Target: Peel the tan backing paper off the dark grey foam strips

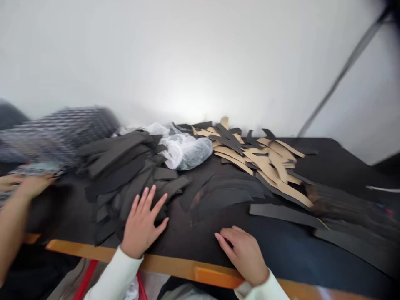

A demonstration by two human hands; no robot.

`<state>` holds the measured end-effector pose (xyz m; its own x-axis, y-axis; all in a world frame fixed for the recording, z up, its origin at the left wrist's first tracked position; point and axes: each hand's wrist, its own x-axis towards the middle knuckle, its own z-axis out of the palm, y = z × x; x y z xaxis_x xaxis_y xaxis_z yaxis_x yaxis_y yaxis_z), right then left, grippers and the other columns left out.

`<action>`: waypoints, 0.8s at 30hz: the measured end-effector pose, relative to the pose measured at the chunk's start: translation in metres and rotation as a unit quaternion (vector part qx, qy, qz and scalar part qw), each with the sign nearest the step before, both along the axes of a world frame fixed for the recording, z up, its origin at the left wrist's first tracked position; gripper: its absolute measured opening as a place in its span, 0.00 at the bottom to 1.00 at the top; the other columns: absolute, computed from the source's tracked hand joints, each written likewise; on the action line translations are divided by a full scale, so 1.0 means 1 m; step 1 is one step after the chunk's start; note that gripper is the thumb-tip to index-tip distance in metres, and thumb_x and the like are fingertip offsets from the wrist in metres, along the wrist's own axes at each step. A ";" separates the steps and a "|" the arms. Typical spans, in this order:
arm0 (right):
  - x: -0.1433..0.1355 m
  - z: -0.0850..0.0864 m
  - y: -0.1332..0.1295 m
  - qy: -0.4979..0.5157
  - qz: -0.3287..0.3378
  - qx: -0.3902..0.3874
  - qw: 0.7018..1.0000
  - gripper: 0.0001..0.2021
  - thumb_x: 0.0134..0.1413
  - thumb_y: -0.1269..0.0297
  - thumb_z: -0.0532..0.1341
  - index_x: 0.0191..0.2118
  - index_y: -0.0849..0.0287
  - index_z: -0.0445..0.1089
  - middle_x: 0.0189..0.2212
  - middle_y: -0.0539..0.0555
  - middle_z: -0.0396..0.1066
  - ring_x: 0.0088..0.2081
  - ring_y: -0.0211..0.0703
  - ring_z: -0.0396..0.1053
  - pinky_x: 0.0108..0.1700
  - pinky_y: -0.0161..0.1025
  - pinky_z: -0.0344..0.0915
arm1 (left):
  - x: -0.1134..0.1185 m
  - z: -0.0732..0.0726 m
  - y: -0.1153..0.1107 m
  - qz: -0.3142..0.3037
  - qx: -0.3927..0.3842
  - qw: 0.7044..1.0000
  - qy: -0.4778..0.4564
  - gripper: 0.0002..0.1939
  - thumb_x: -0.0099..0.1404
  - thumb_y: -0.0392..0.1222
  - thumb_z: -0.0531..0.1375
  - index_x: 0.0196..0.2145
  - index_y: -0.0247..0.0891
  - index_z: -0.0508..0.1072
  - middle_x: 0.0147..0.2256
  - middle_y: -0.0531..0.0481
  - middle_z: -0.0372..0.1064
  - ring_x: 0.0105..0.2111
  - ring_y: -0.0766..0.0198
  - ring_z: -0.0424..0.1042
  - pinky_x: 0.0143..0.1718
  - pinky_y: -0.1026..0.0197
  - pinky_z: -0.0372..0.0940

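Pale sleeves point(114, 277) come in at the bottom, crossing the table's orange-brown edge point(168, 266). The left hand point(142, 227) has its fingers spread over the near right side of a heap of dark strips point(125, 160); whether the fingertips press on them I cannot tell. The right hand point(245, 252) is loosely curled at the black tabletop point(187, 246), nothing visible in it (whether thumb and fingers meet is unclear). Beyond the gap between the hands, more dark strips lie in an overlapping fan point(228, 193). A clear plastic bag point(190, 150) sits just beside the heap, and right of it is a loose jumble of tan and black strips point(271, 160). At far left, a co-worker's hand point(34, 185) reaches in near a blurred patterned bundle point(68, 129).
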<state>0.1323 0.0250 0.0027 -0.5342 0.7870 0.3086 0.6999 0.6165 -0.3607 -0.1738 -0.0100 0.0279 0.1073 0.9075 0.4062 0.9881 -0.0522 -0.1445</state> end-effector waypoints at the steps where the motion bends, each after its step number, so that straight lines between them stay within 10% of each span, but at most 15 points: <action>1: 0.001 0.003 -0.001 0.004 0.002 -0.010 1.000 0.22 0.69 0.58 0.50 0.23 0.56 0.65 0.19 0.47 0.68 0.26 0.37 0.66 0.30 0.35 0.56 | -0.001 -0.004 0.000 -0.007 0.000 1.000 -0.001 0.29 0.65 0.47 0.58 0.63 0.45 0.63 0.69 0.38 0.43 0.66 0.36 0.51 0.62 0.35 0.53; 6: 0.033 0.019 0.005 0.062 -0.037 -0.016 0.997 0.17 0.67 0.59 0.53 0.28 0.55 0.72 0.24 0.49 0.73 0.30 0.37 0.69 0.36 0.35 0.63 | -0.009 -0.008 -0.005 -0.048 0.002 0.999 -0.025 0.26 0.70 0.47 0.52 0.64 0.44 0.62 0.68 0.39 0.48 0.65 0.37 0.55 0.62 0.33 0.50; 12: 0.086 -0.001 0.031 -0.106 -0.169 0.088 0.976 0.26 0.65 0.51 0.53 0.61 0.63 0.64 0.59 0.64 0.67 0.60 0.58 0.63 0.61 0.58 0.56 | 0.006 0.012 -0.022 -0.093 0.018 0.992 -0.083 0.27 0.70 0.45 0.51 0.66 0.50 0.57 0.65 0.41 0.56 0.63 0.39 0.58 0.61 0.32 0.53; 17: 0.048 -0.008 0.010 -0.137 -0.111 0.021 0.984 0.23 0.65 0.57 0.55 0.62 0.59 0.63 0.64 0.58 0.61 0.63 0.54 0.59 0.62 0.53 0.57 | 0.062 0.016 -0.019 -0.167 0.050 0.969 -0.175 0.27 0.66 0.38 0.57 0.62 0.55 0.63 0.61 0.47 0.62 0.60 0.46 0.64 0.61 0.38 0.59; 24: 0.010 0.005 -0.026 -0.052 -0.076 -0.047 0.995 0.19 0.63 0.63 0.57 0.59 0.51 0.68 0.61 0.54 0.65 0.59 0.49 0.63 0.59 0.49 0.62 | 0.112 -0.017 0.012 -0.197 -0.061 0.967 -0.151 0.23 0.70 0.43 0.53 0.61 0.37 0.64 0.63 0.40 0.61 0.62 0.49 0.63 0.58 0.46 0.65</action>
<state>0.1426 -0.0008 0.0075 -0.4319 0.8839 0.1795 0.8192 0.4677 -0.3319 -0.0621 0.0023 0.0109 0.3467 0.8636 0.3662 0.8847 -0.4307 0.1781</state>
